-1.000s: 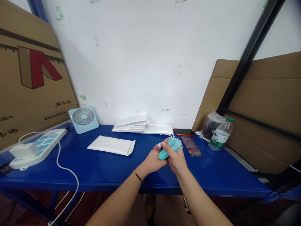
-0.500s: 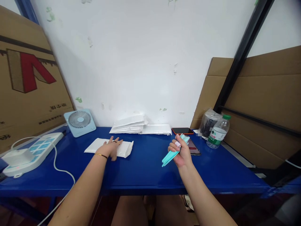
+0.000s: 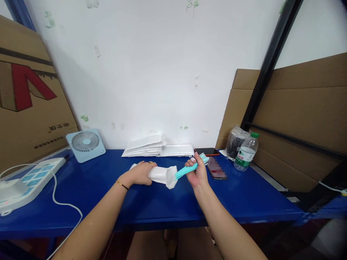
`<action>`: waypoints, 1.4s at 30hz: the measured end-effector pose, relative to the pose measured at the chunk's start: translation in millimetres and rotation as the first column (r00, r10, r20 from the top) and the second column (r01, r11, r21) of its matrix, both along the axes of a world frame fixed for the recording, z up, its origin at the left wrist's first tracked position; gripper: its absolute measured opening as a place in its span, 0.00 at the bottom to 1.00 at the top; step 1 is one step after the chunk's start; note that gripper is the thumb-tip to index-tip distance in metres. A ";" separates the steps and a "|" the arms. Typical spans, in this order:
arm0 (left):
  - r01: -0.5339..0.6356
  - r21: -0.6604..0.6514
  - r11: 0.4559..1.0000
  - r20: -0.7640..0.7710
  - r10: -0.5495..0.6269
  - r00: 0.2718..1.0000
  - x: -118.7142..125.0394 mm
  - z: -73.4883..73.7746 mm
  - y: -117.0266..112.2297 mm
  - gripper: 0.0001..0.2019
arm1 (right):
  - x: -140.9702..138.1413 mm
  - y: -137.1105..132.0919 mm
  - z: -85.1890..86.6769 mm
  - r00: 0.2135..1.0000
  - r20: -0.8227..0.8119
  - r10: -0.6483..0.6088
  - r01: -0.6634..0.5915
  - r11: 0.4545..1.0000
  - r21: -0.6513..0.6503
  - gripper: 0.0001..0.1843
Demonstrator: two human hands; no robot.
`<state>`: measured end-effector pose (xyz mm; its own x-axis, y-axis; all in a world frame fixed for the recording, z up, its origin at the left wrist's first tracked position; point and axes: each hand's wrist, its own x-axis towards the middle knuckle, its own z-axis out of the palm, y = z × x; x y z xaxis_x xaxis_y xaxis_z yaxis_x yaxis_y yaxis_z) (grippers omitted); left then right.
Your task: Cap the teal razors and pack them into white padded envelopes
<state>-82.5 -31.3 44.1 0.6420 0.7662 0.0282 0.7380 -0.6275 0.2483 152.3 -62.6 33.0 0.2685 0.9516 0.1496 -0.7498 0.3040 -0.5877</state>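
My left hand [image 3: 142,173] is wrapped round a white plastic pouch [image 3: 159,175], squeezing it so that its right end gapes. My right hand [image 3: 197,171] grips a thin bundle of turquoise folded pieces, which look like face masks [image 3: 187,169]. The bundle's left tip is at the pouch's mouth; whether it is just inside or only touching, I cannot tell. Behind my hands, by the wall, lie a stack of flat white pouches [image 3: 143,146] and another white pouch or packet [image 3: 175,150] beside it.
A phone [image 3: 216,169] lies right of my right hand, with a dark-screened phone [image 3: 207,151] behind it. Further right stand a water bottle [image 3: 246,152] and a bagged cup [image 3: 235,141]. To the left are a blue fan [image 3: 86,142], a power strip [image 3: 40,180] and its white cable [image 3: 63,203].
My left hand, flat on the pouch before, has closed round it and brought it rightward, its end now open. My right hand has moved left with the turquoise bundle, up to the pouch.
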 end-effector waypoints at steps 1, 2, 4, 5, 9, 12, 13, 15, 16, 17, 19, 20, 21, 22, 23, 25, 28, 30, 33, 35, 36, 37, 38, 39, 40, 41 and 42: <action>0.023 -0.027 0.999 0.060 -0.022 0.998 7.8 1.4 -4.2 0.21 | -0.4 1.1 1.3 1.000 -0.015 -0.023 0.023 1.000 0.011 0.17; 0.040 -0.054 0.998 0.119 -0.034 0.992 14.8 2.7 -7.8 0.21 | -0.9 1.2 2.5 0.999 -0.024 -0.043 0.044 0.999 0.021 0.16; 0.075 -0.100 0.992 0.238 -0.049 0.970 26.1 5.2 -12.9 0.20 | -2.9 -1.0 5.1 0.997 -0.003 -0.074 0.074 0.996 0.051 0.15; 0.095 -0.122 0.988 0.297 -0.055 0.953 30.6 6.4 -14.5 0.19 | -4.5 -2.9 7.1 0.996 0.032 -0.084 0.082 0.994 0.073 0.14; 0.207 -0.205 0.957 0.551 -0.062 0.832 43.2 7.7 -14.6 0.18 | -14.5 -8.1 25.9 0.944 0.311 -0.113 0.059 0.982 0.178 0.12; 0.279 -0.263 0.924 0.735 0.004 0.678 50.1 3.1 -10.8 0.22 | -23.4 -4.0 54.7 0.825 0.550 -0.129 0.004 0.975 0.223 0.13; 0.290 -0.268 0.919 0.786 0.035 0.617 52.8 1.1 -9.8 0.24 | -26.1 -1.4 66.1 0.781 0.612 -0.127 -0.026 0.972 0.235 0.13; 0.280 -0.230 0.932 0.864 0.063 0.500 60.0 -2.6 -9.2 0.30 | -31.2 4.0 88.1 0.704 0.699 -0.122 -0.086 0.963 0.255 0.14; 0.264 -0.193 0.945 0.888 0.053 0.457 64.3 -4.0 -9.6 0.33 | -33.4 6.3 97.5 0.670 0.733 -0.120 -0.107 0.961 0.255 0.14; 0.240 -0.151 0.959 0.903 0.035 0.428 68.9 -5.1 -10.4 0.36 | -35.4 8.2 105.0 0.633 0.765 -0.117 -0.121 0.961 0.248 0.14; 0.183 -0.097 0.978 0.915 0.015 0.404 77.6 -6.8 -12.0 0.39 | -38.1 10.9 113.7 0.550 0.829 -0.100 -0.141 0.967 0.211 0.15; 0.156 -0.097 0.983 0.916 0.027 0.400 81.0 -7.6 -12.5 0.39 | -38.7 11.8 115.1 0.508 0.857 -0.085 -0.152 0.970 0.187 0.15; 0.132 -0.111 0.985 0.917 0.051 0.395 83.6 -8.5 -12.5 0.38 | -38.9 12.6 115.0 0.474 0.878 -0.068 -0.166 0.972 0.165 0.14; 0.112 -0.127 0.986 0.919 0.074 0.388 85.2 -9.5 -12.0 0.37 | -38.6 13.4 113.9 0.452 0.891 -0.052 -0.179 0.973 0.147 0.15; 0.103 -0.136 0.985 0.921 0.087 0.380 85.8 -10.5 -11.1 0.37 | -37.9 14.2 112.4 0.442 0.896 -0.038 -0.188 0.973 0.135 0.15; 0.105 -0.140 0.985 0.923 0.092 0.373 85.0 -12.4 -8.6 0.36 | -35.5 16.2 110.4 0.441 0.897 -0.021 -0.200 0.972 0.121 0.16; 0.123 -0.155 0.980 0.925 0.100 0.365 80.9 -14.2 -5.6 0.36 | -28.6 19.0 113.5 0.421 0.907 -0.013 -0.230 0.966 0.121 0.16; 0.142 -0.191 0.971 0.928 0.132 0.348 77.2 -14.7 -4.7 0.37 | -20.2 19.5 119.0 0.375 0.925 -0.059 -0.271 0.947 0.170 0.17; 0.250 -0.258 0.933 0.937 0.179 0.298 70.0 -15.7 -4.2 0.36 | -1.2 16.5 125.3 0.270 0.938 -0.216 -0.384 0.870 0.311 0.25; 0.373 -0.285 0.883 0.945 0.195 0.261 64.6 -17.3 -3.7 0.32 | 12.5 11.8 123.6 0.190 0.920 -0.342 -0.435 0.811 0.391 0.35; 0.427 -0.298 0.853 0.947 0.207 0.247 62.1 -18.3 -3.4 0.30 | 18.4 8.8 120.5 0.148 0.902 -0.405 -0.431 0.795 0.427 0.36; 0.465 -0.317 0.827 0.944 0.227 0.240 59.9 -19.3 -3.1 0.28 | 23.2 5.7 116.2 0.107 0.880 -0.464 -0.410 0.785 0.464 0.36; 0.484 -0.341 0.806 0.937 0.250 0.243 58.4 -20.0 -2.9 0.26 | 26.6 2.6 111.1 0.071 0.854 -0.515 -0.381 0.777 0.501 0.34; 0.489 -0.364 0.793 0.929 0.270 0.253 57.5 -20.2 -3.1 0.25 | 28.9 -0.3 105.6 0.041 0.831 -0.554 -0.356 0.769 0.530 0.31; 0.481 -0.379 0.790 0.922 0.279 0.268 57.4 -19.8 -3.6 0.25 | 30.1 -2.8 100.3 0.018 0.816 -0.577 -0.340 0.764 0.548 0.29; 0.462 -0.381 0.801 0.919 0.271 0.286 58.1 -18.6 -4.6 0.24 | 30.7 -4.7 95.7 0.005 0.809 -0.588 -0.333 0.762 0.555 0.27; 0.432 -0.366 0.824 0.919 0.248 0.307 59.5 -16.6 -6.2 0.24 | 30.8 -6.2 92.2 -0.005 0.810 -0.586 -0.335 0.765 0.551 0.25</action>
<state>-23.0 -37.5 27.5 0.5041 0.8048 0.3132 -0.2547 -0.2080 0.9444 183.1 -68.8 125.2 -0.4608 0.5300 0.7119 0.4555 0.8296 -0.3228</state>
